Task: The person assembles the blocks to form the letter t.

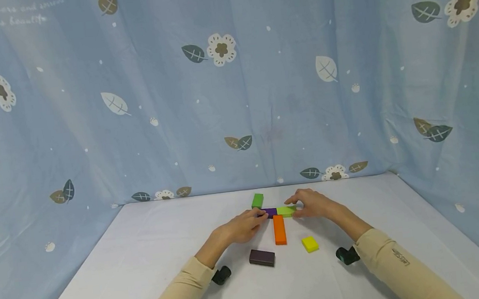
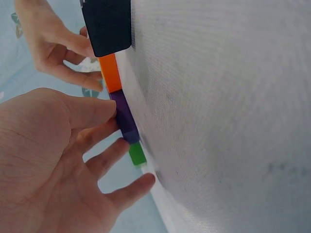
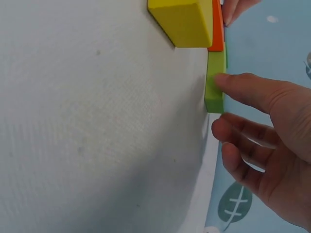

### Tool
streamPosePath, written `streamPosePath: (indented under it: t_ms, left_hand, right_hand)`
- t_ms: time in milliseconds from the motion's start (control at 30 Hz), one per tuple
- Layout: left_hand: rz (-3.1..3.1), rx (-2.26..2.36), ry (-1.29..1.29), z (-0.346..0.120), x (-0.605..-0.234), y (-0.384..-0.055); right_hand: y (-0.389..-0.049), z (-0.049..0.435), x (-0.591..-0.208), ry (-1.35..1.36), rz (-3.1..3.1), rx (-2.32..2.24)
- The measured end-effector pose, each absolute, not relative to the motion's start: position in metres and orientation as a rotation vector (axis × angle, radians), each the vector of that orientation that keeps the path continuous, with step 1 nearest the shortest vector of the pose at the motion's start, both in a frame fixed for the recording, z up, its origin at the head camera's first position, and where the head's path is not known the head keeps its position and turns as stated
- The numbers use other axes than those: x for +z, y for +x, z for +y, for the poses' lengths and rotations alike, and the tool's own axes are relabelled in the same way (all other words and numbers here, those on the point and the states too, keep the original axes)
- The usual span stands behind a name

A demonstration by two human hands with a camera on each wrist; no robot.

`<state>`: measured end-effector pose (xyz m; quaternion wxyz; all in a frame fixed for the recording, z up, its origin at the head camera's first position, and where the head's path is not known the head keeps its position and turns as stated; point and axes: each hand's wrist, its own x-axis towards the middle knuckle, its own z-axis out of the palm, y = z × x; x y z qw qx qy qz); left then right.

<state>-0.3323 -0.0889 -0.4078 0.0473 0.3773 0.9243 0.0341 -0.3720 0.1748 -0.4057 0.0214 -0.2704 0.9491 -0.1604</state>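
My left hand (image 1: 244,227) pinches the left part of a purple block (image 1: 271,212) between thumb and forefinger; its other fingers spread apart in the left wrist view. Against the purple block's right end lies a light green block (image 1: 287,211). My right hand (image 1: 314,203) touches that block's near side with the thumb, the forefinger stretched above its far edge. In the right wrist view the light green block (image 3: 215,85) shows the thumb on its face and the other fingers loosely bent. An orange block (image 1: 279,230) runs toward me from the join. A green block (image 1: 257,200) sits behind the purple block's left end.
Nearer me on the white cloth (image 1: 158,255) lie a dark brown block (image 1: 261,258) and a yellow block (image 1: 310,244). Black wrist devices hang under the left (image 1: 221,275) and right (image 1: 347,255) sleeves. A blue patterned curtain (image 1: 260,93) stands behind the table.
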Motion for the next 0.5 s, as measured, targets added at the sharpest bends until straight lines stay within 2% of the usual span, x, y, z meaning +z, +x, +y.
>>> streamPosePath:
  t_ms: [500]
  left_hand:
    - [2.818, 0.098, 1.151, -0.089, -0.408, -0.332]
  right_hand:
    - [-0.35, 0.167, -0.399, -0.913, 2.944, -0.563]
